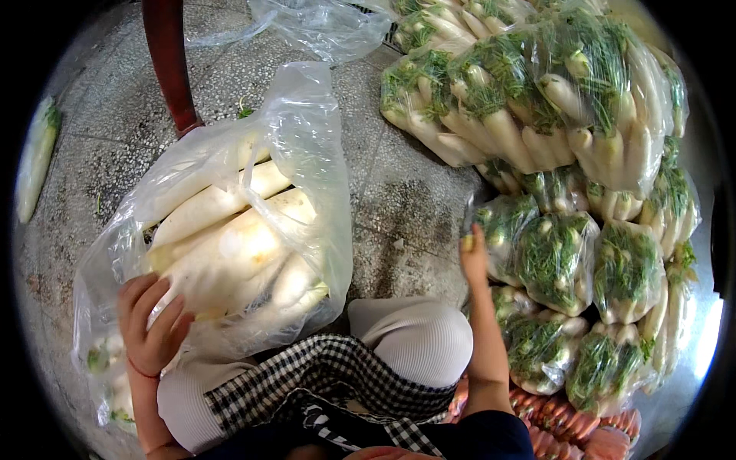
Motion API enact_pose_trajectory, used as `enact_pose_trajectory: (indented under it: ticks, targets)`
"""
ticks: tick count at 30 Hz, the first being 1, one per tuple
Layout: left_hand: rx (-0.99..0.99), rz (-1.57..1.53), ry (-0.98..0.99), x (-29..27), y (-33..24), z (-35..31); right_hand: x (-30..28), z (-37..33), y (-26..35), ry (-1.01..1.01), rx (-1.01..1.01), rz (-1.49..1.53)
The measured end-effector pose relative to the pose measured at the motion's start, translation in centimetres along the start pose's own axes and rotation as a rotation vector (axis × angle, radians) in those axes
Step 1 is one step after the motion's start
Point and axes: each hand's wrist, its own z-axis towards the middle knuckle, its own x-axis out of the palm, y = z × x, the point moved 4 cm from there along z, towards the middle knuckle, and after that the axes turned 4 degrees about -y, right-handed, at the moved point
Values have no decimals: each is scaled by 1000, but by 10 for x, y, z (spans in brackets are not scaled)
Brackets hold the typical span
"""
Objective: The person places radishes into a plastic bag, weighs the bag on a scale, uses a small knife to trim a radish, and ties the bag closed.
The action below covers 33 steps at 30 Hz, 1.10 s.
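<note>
A large clear plastic bag [307,100] lies wide open on the floor in front of me, with several long white radishes [222,253] inside. My left hand [152,322] is at the bag's near left side, its fingers apart and bent over the plastic beside the radishes. I cannot tell whether it touches them. On the right, my right hand [474,257] is held upright beside the stacked bags of radishes [557,261], its fingers together. A small yellow spot shows at its fingers; what it is cannot be made out.
Bagged leafy radishes [529,100] are piled at the far right. Packed orange-red carrots [552,418] lie at the near right. One radish [38,161] lies at the far left. A dark red curved leg [165,61] stands behind the bag, near loose plastic [322,31].
</note>
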Motion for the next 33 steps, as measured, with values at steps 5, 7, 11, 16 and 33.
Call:
enact_pose_trajectory:
  ticks: [5,7,11,16,33]
  targets:
    - [-303,619,-337,-73,5,-36,128,-37,-46,150,31,153]
    - [-680,761,-278,-92,16,-60,145,-34,-46,281,210,426]
    - [-1207,193,-189,-86,28,-106,118,20,28,23,10,227]
    - [-1259,-692,-550,-94,0,-85,-13,42,197,-31,-637,853]
    - [-665,-946,769,-27,-116,56,-105,28,286,1269,-1181,1287]
